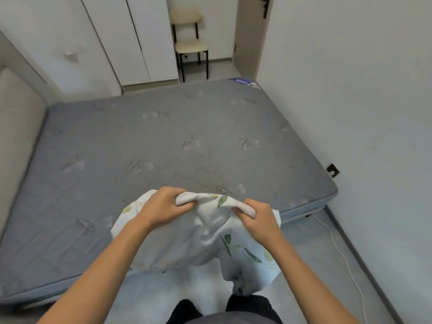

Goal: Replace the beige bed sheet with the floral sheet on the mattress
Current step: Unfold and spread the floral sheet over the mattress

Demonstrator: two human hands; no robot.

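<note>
Floral sheet (pixel 210 237): bunched, top edge gripped by left hand (pixel 161 208) and right hand (pixel 257 218). Bare grey mattress (pixel 175 141) spreads beyond; floor (pixel 315 253) right.

I see a cream-seated chair (pixel 190 44) on black legs standing beside the white wardrobe doors (pixel 131 40) (far ahead of the hands). A thin white cable (pixel 343 256) trails along the grey floor (pixel 311 251) right of the hands, below a dark wall socket (pixel 332 170).
</note>
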